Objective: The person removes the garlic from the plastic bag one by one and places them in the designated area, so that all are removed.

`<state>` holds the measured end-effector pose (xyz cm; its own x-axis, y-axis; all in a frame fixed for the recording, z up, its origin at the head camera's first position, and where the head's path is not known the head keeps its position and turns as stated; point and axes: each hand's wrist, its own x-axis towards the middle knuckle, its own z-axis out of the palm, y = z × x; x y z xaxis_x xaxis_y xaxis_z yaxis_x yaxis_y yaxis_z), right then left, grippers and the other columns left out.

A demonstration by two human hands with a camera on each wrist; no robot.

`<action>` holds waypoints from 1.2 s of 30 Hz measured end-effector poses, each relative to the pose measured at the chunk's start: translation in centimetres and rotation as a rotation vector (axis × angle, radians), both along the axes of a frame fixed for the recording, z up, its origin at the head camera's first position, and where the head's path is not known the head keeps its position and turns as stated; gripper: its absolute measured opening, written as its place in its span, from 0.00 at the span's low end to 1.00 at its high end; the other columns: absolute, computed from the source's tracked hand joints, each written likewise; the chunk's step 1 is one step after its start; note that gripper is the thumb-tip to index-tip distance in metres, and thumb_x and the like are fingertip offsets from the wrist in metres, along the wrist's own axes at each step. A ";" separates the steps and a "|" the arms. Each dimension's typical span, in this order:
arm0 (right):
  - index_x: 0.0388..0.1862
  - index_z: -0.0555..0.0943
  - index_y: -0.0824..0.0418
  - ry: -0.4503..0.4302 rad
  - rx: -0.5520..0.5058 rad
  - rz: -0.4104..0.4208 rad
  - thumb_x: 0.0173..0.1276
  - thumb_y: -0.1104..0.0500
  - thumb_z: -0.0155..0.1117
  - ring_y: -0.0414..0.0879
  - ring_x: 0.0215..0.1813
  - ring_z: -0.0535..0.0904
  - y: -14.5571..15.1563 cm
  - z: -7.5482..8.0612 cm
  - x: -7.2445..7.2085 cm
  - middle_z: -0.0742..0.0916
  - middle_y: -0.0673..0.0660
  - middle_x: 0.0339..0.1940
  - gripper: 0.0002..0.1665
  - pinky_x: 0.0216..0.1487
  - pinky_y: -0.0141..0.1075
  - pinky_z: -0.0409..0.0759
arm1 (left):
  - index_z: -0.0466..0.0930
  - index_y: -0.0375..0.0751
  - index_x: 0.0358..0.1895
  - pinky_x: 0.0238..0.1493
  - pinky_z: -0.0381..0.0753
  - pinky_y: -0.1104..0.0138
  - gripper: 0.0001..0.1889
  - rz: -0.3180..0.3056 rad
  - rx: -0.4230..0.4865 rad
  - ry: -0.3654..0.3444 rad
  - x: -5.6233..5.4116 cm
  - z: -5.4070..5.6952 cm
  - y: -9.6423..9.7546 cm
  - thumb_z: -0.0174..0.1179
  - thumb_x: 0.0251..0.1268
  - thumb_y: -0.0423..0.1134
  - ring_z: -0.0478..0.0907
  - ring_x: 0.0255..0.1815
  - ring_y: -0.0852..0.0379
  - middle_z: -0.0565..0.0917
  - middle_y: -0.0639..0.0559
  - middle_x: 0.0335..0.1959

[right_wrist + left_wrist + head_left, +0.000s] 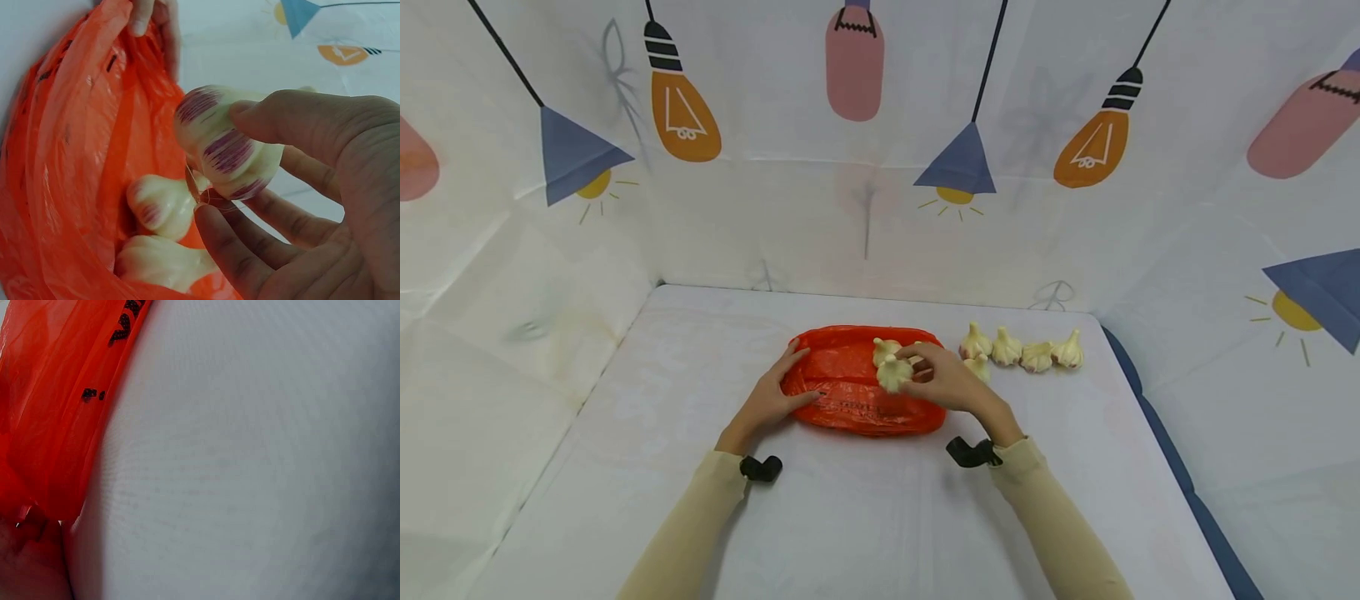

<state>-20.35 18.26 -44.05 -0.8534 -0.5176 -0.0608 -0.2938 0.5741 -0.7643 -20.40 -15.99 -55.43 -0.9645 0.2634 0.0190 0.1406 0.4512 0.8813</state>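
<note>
My right hand pinches a garlic bulb between thumb and fingers, over the red plastic bag. Purple streaks mark the bulb's pale skin in the right wrist view. Two more garlic bulbs lie inside the bag beneath it. At the bag's left end, my left hand grips the rim, its thumb on the near side and its fingers at the far side. The left wrist view shows mostly white tabletop, with the bag's printed side along the left.
Several garlic bulbs stand in a row right of the bag, and another bulb sits in front of them, partly behind my right hand. The white table meets a lamp-patterned cloth at the back.
</note>
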 end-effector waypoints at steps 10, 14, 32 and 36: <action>0.66 0.77 0.56 0.044 0.019 -0.066 0.69 0.52 0.72 0.56 0.59 0.83 1.6 0.9 -0.2 0.82 0.58 0.65 0.29 0.58 0.49 0.86 | 0.60 0.51 0.81 0.82 0.47 0.37 0.47 -0.002 -0.014 -0.014 0.1 0.1 0.0 0.74 0.62 0.51 0.43 0.86 0.41 0.45 0.54 0.87; 0.67 0.77 0.56 0.031 -0.007 -0.099 0.69 0.53 0.71 0.58 0.61 0.82 2.5 1.5 -0.2 0.80 0.59 0.68 0.29 0.59 0.51 0.85 | 0.59 0.52 0.82 0.82 0.48 0.38 0.47 -0.004 -0.016 -0.023 0.1 0.4 0.0 0.74 0.62 0.51 0.43 0.87 0.41 0.45 0.54 0.87; 0.71 0.74 0.61 0.040 -0.099 -0.285 0.71 0.54 0.71 0.63 0.63 0.82 8.1 2.9 -0.1 0.78 0.65 0.71 0.33 0.55 0.48 0.87 | 0.59 0.49 0.81 0.81 0.49 0.36 0.47 -0.003 -0.035 -0.004 0.1 0.2 0.1 0.74 0.61 0.52 0.44 0.86 0.39 0.46 0.49 0.87; 0.71 0.74 0.61 0.046 -0.085 -0.319 0.71 0.54 0.70 0.65 0.64 0.81 9.2 2.5 0.0 0.77 0.66 0.71 0.32 0.58 0.53 0.85 | 0.59 0.50 0.82 0.81 0.48 0.36 0.48 0.006 -0.031 -0.015 0.1 0.3 0.1 0.74 0.60 0.53 0.44 0.86 0.39 0.46 0.49 0.87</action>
